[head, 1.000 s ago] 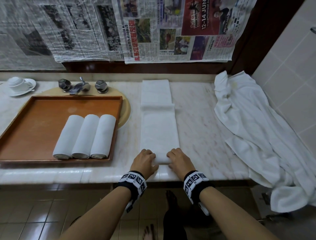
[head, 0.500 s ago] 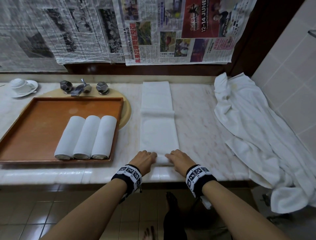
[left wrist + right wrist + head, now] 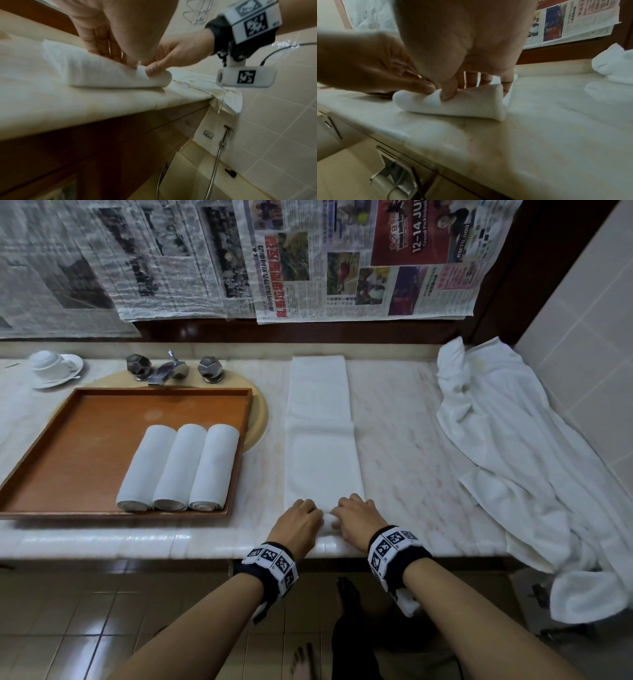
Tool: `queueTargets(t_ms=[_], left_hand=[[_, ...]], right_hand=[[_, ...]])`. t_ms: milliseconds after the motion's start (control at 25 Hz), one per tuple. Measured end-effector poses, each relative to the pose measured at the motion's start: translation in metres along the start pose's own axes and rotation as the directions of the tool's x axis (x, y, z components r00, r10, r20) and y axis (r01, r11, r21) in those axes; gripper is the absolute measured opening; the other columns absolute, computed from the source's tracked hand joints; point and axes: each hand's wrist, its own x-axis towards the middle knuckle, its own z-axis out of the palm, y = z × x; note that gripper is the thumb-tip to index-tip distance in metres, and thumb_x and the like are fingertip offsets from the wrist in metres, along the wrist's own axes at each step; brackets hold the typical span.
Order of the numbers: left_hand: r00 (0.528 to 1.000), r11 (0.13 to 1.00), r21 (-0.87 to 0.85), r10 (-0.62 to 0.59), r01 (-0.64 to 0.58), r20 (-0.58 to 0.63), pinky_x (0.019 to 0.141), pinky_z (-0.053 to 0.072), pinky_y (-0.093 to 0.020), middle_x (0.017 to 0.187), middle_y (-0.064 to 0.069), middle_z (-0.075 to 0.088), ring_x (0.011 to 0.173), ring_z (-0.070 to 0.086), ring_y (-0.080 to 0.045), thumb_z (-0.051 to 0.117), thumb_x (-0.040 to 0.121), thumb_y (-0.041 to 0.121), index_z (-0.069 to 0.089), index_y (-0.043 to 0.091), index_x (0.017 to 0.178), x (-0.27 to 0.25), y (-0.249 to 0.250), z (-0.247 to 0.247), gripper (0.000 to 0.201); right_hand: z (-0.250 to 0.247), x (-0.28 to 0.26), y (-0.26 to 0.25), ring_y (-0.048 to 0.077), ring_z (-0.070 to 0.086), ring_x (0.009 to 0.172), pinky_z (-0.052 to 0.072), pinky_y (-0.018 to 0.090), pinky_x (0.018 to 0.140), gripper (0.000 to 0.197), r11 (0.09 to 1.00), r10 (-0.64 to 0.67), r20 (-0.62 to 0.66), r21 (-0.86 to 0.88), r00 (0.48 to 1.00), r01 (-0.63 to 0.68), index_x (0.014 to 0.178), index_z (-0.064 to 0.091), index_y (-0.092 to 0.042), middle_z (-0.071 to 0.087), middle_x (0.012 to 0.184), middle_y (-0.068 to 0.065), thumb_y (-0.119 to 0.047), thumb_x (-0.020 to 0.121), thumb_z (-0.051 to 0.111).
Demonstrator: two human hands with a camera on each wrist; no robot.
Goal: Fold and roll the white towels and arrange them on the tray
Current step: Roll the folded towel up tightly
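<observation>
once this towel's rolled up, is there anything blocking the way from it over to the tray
Nothing visible. Bare marble counter lies between the towel and the wooden tray. Three rolled towels fill the tray's near right end; free space lies to their left.

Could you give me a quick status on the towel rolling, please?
Left hand and right hand grip the folded towel, near end rolled. Three rolls on tray. Nothing blocking.

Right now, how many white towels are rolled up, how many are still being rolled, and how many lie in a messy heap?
Rolled white towels on the tray: 3
Folded white towel being rolled: 1
Crumpled white heap: 1
Total: 5
</observation>
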Motion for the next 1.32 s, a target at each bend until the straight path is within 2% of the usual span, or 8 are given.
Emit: queueTargets(t_ms=[200, 400, 520, 640, 760, 1000, 1160, 1320], left_hand=[[1.0, 0.999, -0.027, -0.02, 0.021, 0.016, 0.079, 0.046, -0.035, 0.104, -0.011, 0.056, 0.101, 0.05, -0.026, 0.045, 0.093, 0.002, 0.065, 0.003, 0.103, 0.006, -0.005, 0.005, 0.023], [0.997, 1.0, -0.022, -0.012, 0.01, -0.078, 0.075, 0.048, -0.033, 0.099, -0.01, 0.058, 0.095, 0.054, -0.027, 0.054, 0.089, 0.001, 0.068, 0.005, 0.095, 0.013, -0.001, -0.006, 0.016], [0.98, 0.995, -0.007, 0.097, -0.099, -0.176, 0.069, 0.049, -0.03, 0.089, -0.006, 0.063, 0.08, 0.06, -0.025, 0.077, 0.071, 0.009, 0.068, 0.011, 0.085, -0.003, -0.001, 0.003, 0.017], [0.979, 0.99, -0.018, 0.137, -0.141, -0.154, 0.07, 0.046, -0.027, 0.09, -0.003, 0.061, 0.079, 0.056, -0.022, 0.072, 0.068, 0.004, 0.065, 0.012, 0.088, -0.009, -0.006, 0.01, 0.023], [0.982, 0.993, -0.026, 0.11, -0.115, -0.154, 0.066, 0.052, -0.033, 0.086, -0.006, 0.058, 0.076, 0.053, -0.024, 0.045, 0.07, -0.001, 0.063, 0.008, 0.083, -0.003, -0.009, 0.015, 0.024], [1.0, 1.0, 0.015, 0.004, -0.004, 0.009, 0.085, 0.039, -0.03, 0.108, -0.009, 0.052, 0.102, 0.047, -0.027, 0.046, 0.082, -0.005, 0.06, 0.006, 0.1, 0.018, 0.008, -0.007, 0.025], [0.977, 0.993, -0.068, 0.081, -0.096, -0.195, 0.067, 0.052, -0.033, 0.088, -0.009, 0.058, 0.077, 0.057, -0.026, 0.07, 0.075, -0.003, 0.064, 0.007, 0.077, 0.0, 0.013, 0.011, 0.012], [0.986, 0.988, -0.135, 0.053, -0.075, -0.155, 0.065, 0.051, -0.031, 0.081, -0.007, 0.053, 0.072, 0.053, -0.024, 0.072, 0.071, -0.008, 0.064, 0.007, 0.07, 0.01, 0.002, 0.018, 0.017]], right_hand=[[0.018, -0.013, -0.015, 0.026, 0.056, 0.099, 0.046, 0.038, 0.081, 0.024, 1.0, -0.014, -0.318, 0.0, 0.948, 0.015, 0.105, 0.066, -0.014, 0.058, 0.11, 0.004, -0.021, 0.082, 0.067], [0.027, -0.014, -0.012, 0.021, 0.063, 0.082, 0.055, 0.031, 0.073, 0.049, 0.997, -0.051, -0.361, 0.032, 0.931, 0.068, 0.1, 0.07, -0.014, 0.065, 0.092, 0.002, -0.016, 0.054, 0.087], [0.016, -0.006, -0.003, 0.027, 0.059, 0.101, 0.049, 0.034, 0.089, 0.041, 0.986, -0.034, -0.294, 0.146, 0.955, 0.079, 0.113, 0.067, -0.008, 0.064, 0.108, 0.008, 0.0, 0.073, 0.07], [0.011, -0.002, 0.003, 0.024, 0.044, 0.117, 0.035, 0.029, 0.101, 0.041, 0.967, -0.027, -0.165, 0.247, 0.986, 0.068, 0.131, 0.054, -0.011, 0.053, 0.124, 0.007, -0.002, 0.092, 0.046], [0.016, -0.008, -0.002, 0.024, 0.04, 0.116, 0.035, 0.031, 0.102, 0.045, 0.971, -0.009, -0.205, 0.232, 0.979, 0.058, 0.133, 0.049, -0.008, 0.047, 0.125, 0.007, 0.001, 0.089, 0.044], [0.025, -0.004, -0.008, 0.03, 0.05, 0.104, 0.043, 0.04, 0.095, 0.046, 0.98, 0.06, -0.284, 0.198, 0.957, -0.003, 0.119, 0.056, -0.006, 0.056, 0.113, 0.011, 0.008, 0.075, 0.053], [0.014, -0.002, -0.01, 0.026, 0.04, 0.118, 0.033, 0.033, 0.097, 0.036, 0.982, 0.152, -0.142, 0.136, 0.978, -0.132, 0.123, 0.05, -0.012, 0.05, 0.125, 0.006, -0.005, 0.089, 0.045], [0.029, -0.012, -0.017, 0.028, 0.045, 0.111, 0.032, 0.045, 0.107, 0.048, 0.986, 0.158, -0.307, 0.1, 0.938, -0.133, 0.12, 0.052, -0.013, 0.049, 0.118, 0.008, -0.007, 0.073, 0.058]])
